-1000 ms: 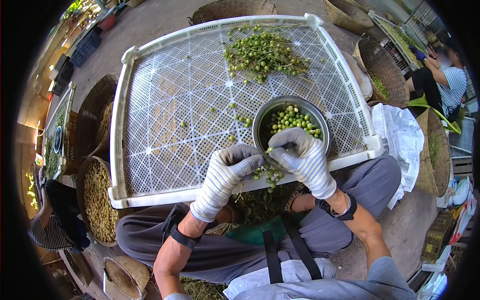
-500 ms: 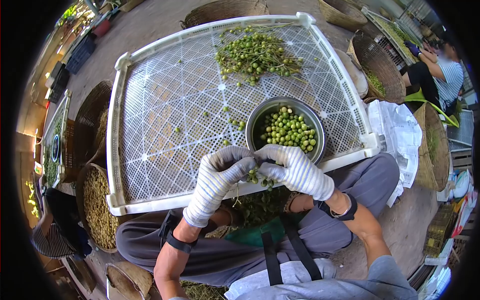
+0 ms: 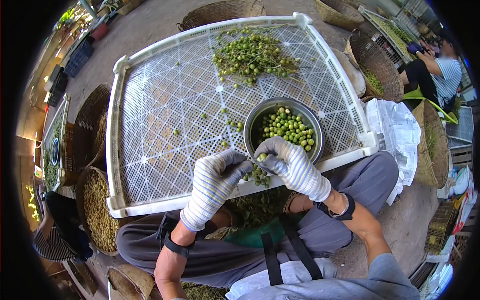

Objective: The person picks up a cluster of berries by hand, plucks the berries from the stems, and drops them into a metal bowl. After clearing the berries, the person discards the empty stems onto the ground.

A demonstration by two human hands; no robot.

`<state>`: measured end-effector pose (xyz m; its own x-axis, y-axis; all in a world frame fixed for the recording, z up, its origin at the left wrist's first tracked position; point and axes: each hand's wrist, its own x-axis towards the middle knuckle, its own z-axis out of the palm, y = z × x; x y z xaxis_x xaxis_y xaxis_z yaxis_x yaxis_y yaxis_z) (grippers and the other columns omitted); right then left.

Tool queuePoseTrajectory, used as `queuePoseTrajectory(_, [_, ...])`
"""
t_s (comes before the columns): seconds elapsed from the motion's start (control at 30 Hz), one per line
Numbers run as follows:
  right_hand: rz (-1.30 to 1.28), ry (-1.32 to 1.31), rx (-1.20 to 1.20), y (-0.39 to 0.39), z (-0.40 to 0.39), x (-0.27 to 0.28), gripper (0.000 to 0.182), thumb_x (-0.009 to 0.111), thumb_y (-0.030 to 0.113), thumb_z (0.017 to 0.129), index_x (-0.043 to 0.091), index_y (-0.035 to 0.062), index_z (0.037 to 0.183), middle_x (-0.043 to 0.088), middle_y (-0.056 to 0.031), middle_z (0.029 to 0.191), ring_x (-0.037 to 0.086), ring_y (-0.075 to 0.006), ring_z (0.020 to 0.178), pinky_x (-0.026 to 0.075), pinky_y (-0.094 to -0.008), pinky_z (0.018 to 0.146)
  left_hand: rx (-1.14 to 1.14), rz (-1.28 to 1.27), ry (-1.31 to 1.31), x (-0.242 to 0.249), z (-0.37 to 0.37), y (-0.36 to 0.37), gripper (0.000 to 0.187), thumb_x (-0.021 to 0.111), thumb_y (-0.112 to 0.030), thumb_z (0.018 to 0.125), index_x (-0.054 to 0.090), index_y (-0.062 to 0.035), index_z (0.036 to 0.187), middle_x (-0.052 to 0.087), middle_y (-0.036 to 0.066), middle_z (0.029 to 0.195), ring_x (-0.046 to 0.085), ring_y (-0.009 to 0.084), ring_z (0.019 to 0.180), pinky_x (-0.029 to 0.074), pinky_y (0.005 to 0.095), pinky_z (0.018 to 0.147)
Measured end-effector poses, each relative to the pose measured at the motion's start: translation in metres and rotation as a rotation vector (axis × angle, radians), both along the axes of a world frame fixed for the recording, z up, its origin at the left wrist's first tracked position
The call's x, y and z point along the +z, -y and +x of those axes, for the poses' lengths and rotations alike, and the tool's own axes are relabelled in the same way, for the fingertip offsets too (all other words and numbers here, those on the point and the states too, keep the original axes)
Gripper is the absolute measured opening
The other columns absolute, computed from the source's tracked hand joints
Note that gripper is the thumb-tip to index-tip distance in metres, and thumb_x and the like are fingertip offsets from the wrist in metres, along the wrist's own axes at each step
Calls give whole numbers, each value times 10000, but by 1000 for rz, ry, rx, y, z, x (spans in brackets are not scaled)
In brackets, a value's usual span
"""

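Both my hands wear striped work gloves. My left hand (image 3: 216, 181) grips a small cluster of green berries (image 3: 257, 176) on stems at the near edge of the white perforated tray (image 3: 165, 125). My right hand (image 3: 290, 162) pinches one green berry (image 3: 261, 157) at the near rim of a metal bowl (image 3: 255, 120) that holds several loose green berries. A heap of berries on stems (image 3: 252, 52) lies at the far side of the tray. A few single berries are scattered between the heap and the bowl.
Woven baskets stand around the tray: one with yellowish seeds (image 3: 97, 205) at the left, one (image 3: 380, 67) at the right. White paper (image 3: 397, 135) lies to the right. Another person (image 3: 435, 70) sits at the far right, and a person in a striped sleeve (image 3: 50, 235) at the left.
My right hand dropped from the bowl to the cluster beside my left hand, then rose back to the bowl's rim with a berry. My left hand stayed on the cluster.
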<state>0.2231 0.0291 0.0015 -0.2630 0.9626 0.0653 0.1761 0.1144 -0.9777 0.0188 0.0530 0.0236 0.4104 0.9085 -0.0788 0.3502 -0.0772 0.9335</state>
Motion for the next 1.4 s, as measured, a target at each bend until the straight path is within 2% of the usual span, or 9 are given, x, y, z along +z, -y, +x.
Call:
queuePoseTrajectory(0.07, [236,46,-73,-5,6,-7,121,575,87,955,613,6,1037,637,-82,887,614,-140,827,498,-298,750,45,-44,65,-3,-2,-1,121,718,-79,868,694,28,919,655,4,739,558,35,671,472,212,609])
queuePoseTrajectory(0.17, [74,-97,-183,-11,17,-4,142,555,74,954,610,12,1069,650,-87,920,638,-153,898,507,-293,795,131,-212,329,-6,-5,-5,135,694,-105,894,680,29,901,605,-5,696,523,44,642,456,220,596])
queuePoseTrajectory(0.3, [560,472,-364,-25,30,1,208,585,52,917,647,34,1115,677,-145,1051,655,-276,993,513,-372,857,155,-262,436,-4,-11,-8,145,706,-136,893,678,6,893,601,-16,703,521,47,639,440,210,602])
queuePoseTrajectory(0.37, [438,352,-300,-22,26,6,241,602,39,894,659,51,1127,673,-152,1067,645,-333,1006,508,-393,876,170,-274,433,-3,-11,-9,144,711,-138,889,679,3,895,607,-14,708,531,53,638,443,211,600])
queuePoseTrajectory(0.47, [336,144,-45,-17,14,-2,291,606,22,880,649,63,1165,670,-140,1079,641,-321,1013,497,-398,904,169,-251,442,-4,-11,-9,150,718,-144,885,680,1,897,615,-13,714,538,53,643,447,209,602])
queuePoseTrajectory(0.7, [286,198,145,-13,4,-6,321,562,21,906,617,36,1222,655,-122,1142,616,-277,1078,460,-372,965,90,-236,415,-5,-10,-8,157,721,-154,884,685,-4,914,631,-12,741,557,51,669,460,209,617])
queuePoseTrajectory(0.87, [-157,33,205,-8,8,5,279,607,56,917,625,31,1194,673,-70,1085,625,-134,1002,496,-296,892,101,-252,448,-3,-11,-7,162,713,-159,890,686,-6,932,639,-9,764,565,50,692,470,210,635])
queuePoseTrajectory(1.1, [-278,-285,187,-8,6,-3,250,620,50,912,627,-10,1155,673,-47,1046,623,-102,965,503,-267,879,98,-283,421,-3,-10,-8,165,719,-141,882,675,-3,961,661,5,815,577,54,714,483,208,662])
queuePoseTrajectory(1.4, [-163,-188,-81,-7,6,3,245,802,26,744,705,-12,965,707,-46,912,649,-96,856,531,-254,791,2,-161,156,1,-7,-7,152,740,-40,829,689,16,961,678,20,809,591,54,744,500,224,682])
